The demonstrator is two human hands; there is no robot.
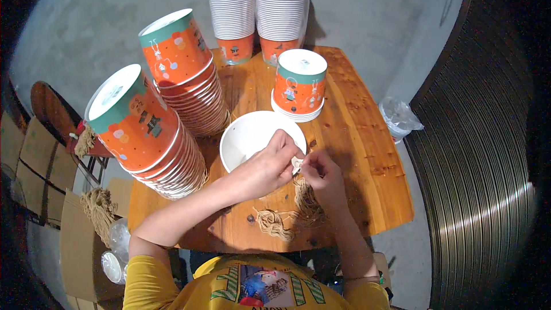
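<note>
A white paper bucket (pixel 241 138) lies with its open mouth toward me in the middle of the table. My left hand (pixel 275 163) reaches across its near right rim, with fingers pinched together. Just right of it, my right hand (pixel 324 177) is also closed in a pinch. Between the fingertips shows a small pale piece (pixel 297 165), too small to name; what each hand grips is mostly hidden. Beneath my hands hangs or lies a bundle of tan cord (pixel 307 198). Another loose bundle of cord (pixel 275 225) rests near the table's front edge.
Tall leaning stacks of orange and green paper buckets (pixel 138 126) (pixel 183 60) stand at the left. A short upside-down stack (pixel 299 86) is behind the bucket, with wrapped white-sided stacks (pixel 231 6) at the back. Cardboard (pixel 83 247) and a cord hank (pixel 99 212) sit beyond the wooden table (pixel 367 155).
</note>
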